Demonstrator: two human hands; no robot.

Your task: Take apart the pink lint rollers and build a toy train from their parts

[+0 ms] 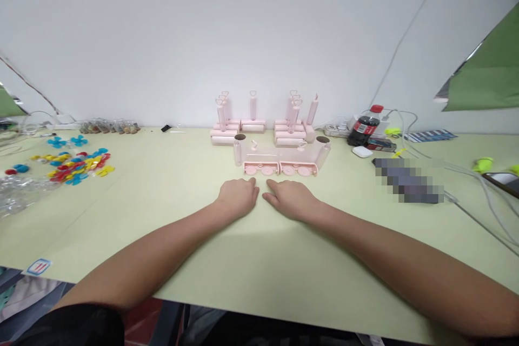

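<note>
My left hand (239, 197) rests on the table, its fingers loosely bent, the thumb and index finger slightly apart, nothing held. Opposite it lies my right hand (292, 200), index finger pointing forward and thumb spread away, also holding nothing. Just beyond my fingertips are a pink open case (261, 168) and a second pink open case (298, 170), side by side, with round discs inside. Behind them stand two paper-core rolls (240, 146) and clear curved covers (238, 154). Pink lint-roller parts (224, 135) are grouped farther back, several upright handles (253, 105) having heart-shaped loops.
At the left lie colourful plastic pieces (77, 167), clear plastic bags (20, 194) and small bagged items (109, 126). On the right are a cola bottle (365, 127), a white case (362, 152), a pixelated dark object (407, 181) and cables (486, 200). A white wall (259, 38) rises behind.
</note>
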